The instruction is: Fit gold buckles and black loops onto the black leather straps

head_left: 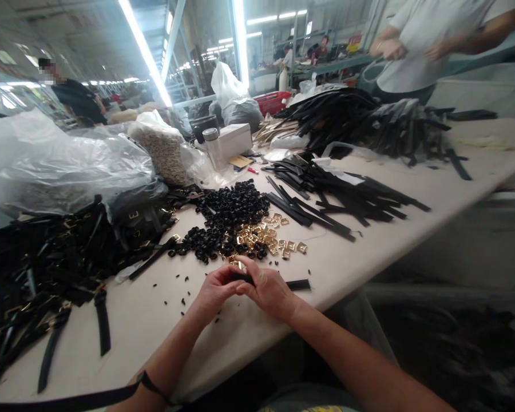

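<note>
My left hand (pixel 213 290) and my right hand (pixel 269 289) meet over the table, both closed on one black strap (pixel 298 284). The strap's end sticks out to the right behind my right hand. A gold buckle (pixel 240 265) shows at the fingertips; whether the strap passes through it is hidden by the fingers. Just beyond my hands lie loose gold buckles (pixel 260 237) in a pile, next to a heap of small black loops (pixel 229 209). Tiny black bits (pixel 183 301) are scattered on the tabletop near my left hand.
Buckled black straps (pixel 77 246) are heaped at the left, below clear plastic bags (pixel 72 160). Plain straps (pixel 339 194) lie at the right, with larger bundles (pixel 339 114) behind. A bottle (pixel 213 147) and white box (pixel 235 140) stand at the back. A person (pixel 429 46) stands across the table.
</note>
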### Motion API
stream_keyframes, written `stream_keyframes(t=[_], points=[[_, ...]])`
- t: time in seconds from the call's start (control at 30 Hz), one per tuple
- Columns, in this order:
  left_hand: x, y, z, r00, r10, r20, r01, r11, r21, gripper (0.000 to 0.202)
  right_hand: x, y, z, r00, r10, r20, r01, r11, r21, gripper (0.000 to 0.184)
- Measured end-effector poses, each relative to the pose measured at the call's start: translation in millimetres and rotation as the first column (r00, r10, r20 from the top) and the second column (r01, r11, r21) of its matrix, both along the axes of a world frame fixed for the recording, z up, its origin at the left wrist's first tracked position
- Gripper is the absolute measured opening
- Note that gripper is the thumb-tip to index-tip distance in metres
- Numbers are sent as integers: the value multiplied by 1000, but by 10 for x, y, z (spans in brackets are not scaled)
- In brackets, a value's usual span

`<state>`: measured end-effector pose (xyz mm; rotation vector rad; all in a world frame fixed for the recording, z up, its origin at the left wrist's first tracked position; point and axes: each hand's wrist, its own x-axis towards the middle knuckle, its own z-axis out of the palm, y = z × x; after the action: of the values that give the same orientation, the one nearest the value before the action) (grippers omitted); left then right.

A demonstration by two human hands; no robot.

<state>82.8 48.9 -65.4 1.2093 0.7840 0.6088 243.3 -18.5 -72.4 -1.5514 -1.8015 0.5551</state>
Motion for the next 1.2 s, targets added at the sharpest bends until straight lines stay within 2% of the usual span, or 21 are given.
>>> stream_keyframes(t=[0.07,0.17,0.23,0.37,0.43,0.5,0.53,0.57,0.6,0.67,0.73,0.8,0.9,0.97,1.07,1.2], points=[[-23,10,8,1000,2,-18,-2,1000,17,25,0,4,10,1000,5,9,-6,1000,20,57],[-60,33,33,998,20,-65,-15,996,83,23,-16,-3,16,999,24,26,-26,997,71,34],[-71,46,52,995,18,-94,-6,993,119,24,-31,-19,17,996,9,92,-17,996,85,24],[-83,55,77,991,21,-136,-2,990,138,27,61,-70,85,968,-39,249,11,994,110,19],[-100,56,84,987,51,-152,-27,987,158,29,248,-96,159,942,-149,300,118,986,118,18],[-122,53,92,981,87,-172,-47,972,229,27,534,-115,223,867,-346,358,336,937,92,19],[-130,49,95,977,100,-188,-41,955,293,25,693,-119,242,790,-460,405,472,878,75,20],[-133,43,97,972,102,-213,-15,928,373,22,847,-118,247,744,-516,425,542,838,69,21],[-130,36,96,965,90,-247,35,888,458,19,982,-112,242,715,-544,440,581,812,59,21],[-107,24,87,944,43,-328,178,770,613,14,1151,-85,206,680,-565,466,624,781,37,23],[-71,27,62,916,3,-401,311,629,713,14,1153,-38,162,677,-554,484,625,780,17,24],[-46,52,23,894,16,-448,376,515,770,21,1003,29,132,700,-514,497,595,804,-7,24],[-54,119,-32,866,134,-482,391,420,819,26,622,154,127,777,-405,482,489,870,-58,24],[-86,164,-48,848,197,-491,389,397,831,25,369,239,143,840,-340,423,404,912,-68,22],[-145,208,-30,836,217,-504,390,412,824,21,121,333,180,914,-265,309,302,950,-78,20],[-220,237,29,824,247,-510,360,466,808,15,114,330,249,982,-144,121,161,976,-145,24]])
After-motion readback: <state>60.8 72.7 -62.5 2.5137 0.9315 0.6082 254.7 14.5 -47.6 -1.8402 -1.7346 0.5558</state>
